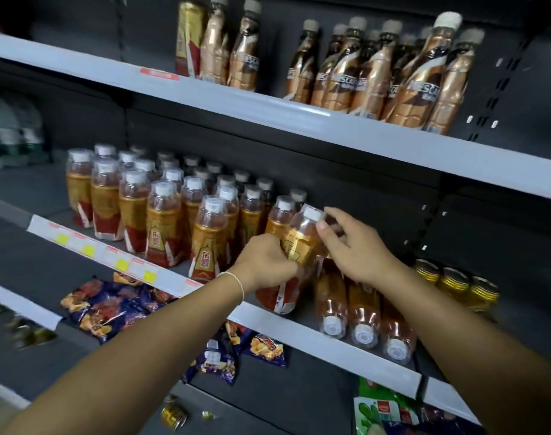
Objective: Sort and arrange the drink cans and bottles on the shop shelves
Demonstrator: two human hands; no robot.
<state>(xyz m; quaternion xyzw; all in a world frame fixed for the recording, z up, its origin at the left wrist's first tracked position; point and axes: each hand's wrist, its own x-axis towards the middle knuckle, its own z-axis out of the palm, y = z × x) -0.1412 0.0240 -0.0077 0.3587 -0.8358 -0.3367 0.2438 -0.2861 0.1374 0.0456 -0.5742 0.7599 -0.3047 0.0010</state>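
Hands hide much of the tilted bottle (299, 243): left hand (267, 262) grips its middle, right hand (355, 246) pinches near the cap.

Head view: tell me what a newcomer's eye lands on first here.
First, the two hands at centre: the left hand grips the body of a tilted orange drink bottle while the right hand pinches near its white cap, at the right end of the standing orange bottles on the middle shelf. Next, three bottles lying flat just right of the hands, caps outward, and the copper coffee bottles on the shelf above.
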